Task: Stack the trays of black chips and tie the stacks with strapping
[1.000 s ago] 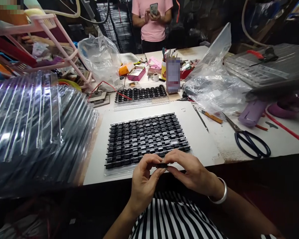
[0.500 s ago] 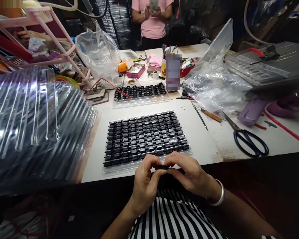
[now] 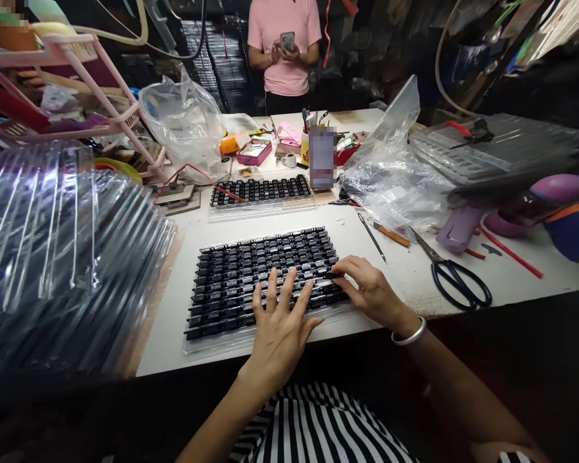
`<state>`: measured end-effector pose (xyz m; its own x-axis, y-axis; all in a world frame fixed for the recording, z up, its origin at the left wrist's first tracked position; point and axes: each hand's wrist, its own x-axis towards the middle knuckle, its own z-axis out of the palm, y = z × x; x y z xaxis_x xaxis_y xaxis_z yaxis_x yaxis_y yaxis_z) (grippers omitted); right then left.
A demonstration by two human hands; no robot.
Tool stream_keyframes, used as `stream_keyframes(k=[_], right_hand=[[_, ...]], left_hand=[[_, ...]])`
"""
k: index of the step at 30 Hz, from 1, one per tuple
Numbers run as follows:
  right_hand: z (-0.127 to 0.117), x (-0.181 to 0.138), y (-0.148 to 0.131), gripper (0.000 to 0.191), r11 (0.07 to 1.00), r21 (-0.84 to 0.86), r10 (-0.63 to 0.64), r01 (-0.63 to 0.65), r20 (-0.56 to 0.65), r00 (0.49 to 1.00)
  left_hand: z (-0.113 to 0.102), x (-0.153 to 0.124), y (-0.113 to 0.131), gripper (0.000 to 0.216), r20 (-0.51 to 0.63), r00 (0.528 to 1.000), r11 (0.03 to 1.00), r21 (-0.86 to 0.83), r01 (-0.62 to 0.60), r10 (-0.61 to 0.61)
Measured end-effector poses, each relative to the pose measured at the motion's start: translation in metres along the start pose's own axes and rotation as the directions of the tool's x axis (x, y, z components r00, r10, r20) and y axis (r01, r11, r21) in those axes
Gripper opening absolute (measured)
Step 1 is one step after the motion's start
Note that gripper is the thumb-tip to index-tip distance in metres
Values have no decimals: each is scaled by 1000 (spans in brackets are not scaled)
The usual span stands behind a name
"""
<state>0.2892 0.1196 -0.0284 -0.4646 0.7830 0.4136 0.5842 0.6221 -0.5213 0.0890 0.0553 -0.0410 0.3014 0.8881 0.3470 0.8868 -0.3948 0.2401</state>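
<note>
In front of me lies a clear plastic tray (image 3: 189, 348) filled with rows of small black parts (image 3: 236, 270). My left hand (image 3: 280, 328) is spread over the tray's near rows, palm down, fingers apart, holding nothing. At the tray's right side, my right hand (image 3: 369, 289) pinches a small black plastic part (image 3: 336, 276) between thumb and forefinger. That part is at the right end of a row; whether it sits fully in the tray cannot be made out. A second tray of black parts (image 3: 260, 190) lies further back.
Stacked clear trays (image 3: 77, 257) rise at the left. Scissors (image 3: 456, 276), an orange-handled knife (image 3: 390, 235) and tweezers (image 3: 371, 236) lie to the right. Plastic bags (image 3: 395, 186) and a phone (image 3: 323, 157) stand behind. Across the table a person in pink (image 3: 285, 61) holds a phone.
My hands have parted from in front of my body. The left has spread over the tray; the right has carried the small black part to the tray's right side.
</note>
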Motion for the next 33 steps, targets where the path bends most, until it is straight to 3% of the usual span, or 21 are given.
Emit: stream_keyframes(k=[8, 14, 17, 25, 33], right_hand=[[9, 8, 3, 16, 996, -69, -54, 62, 100, 993], [1, 4, 10, 14, 997, -68, -20, 23, 44, 999], [0, 2, 12, 11, 992, -123, -20, 29, 72, 997], [5, 12, 5, 11, 941, -283, -110, 184, 259, 960], [6, 16, 15, 14, 921, -269, -196, 283, 308, 931]], left_hand=[[7, 4, 4, 46, 46, 998, 998, 57, 38, -41], [7, 6, 3, 44, 58, 998, 999, 39, 34, -37], [8, 7, 4, 43, 54, 998, 999, 22, 30, -31], [9, 5, 5, 46, 86, 996, 998, 52, 23, -27], [7, 0, 5, 52, 107, 994, 995, 102, 18, -29]])
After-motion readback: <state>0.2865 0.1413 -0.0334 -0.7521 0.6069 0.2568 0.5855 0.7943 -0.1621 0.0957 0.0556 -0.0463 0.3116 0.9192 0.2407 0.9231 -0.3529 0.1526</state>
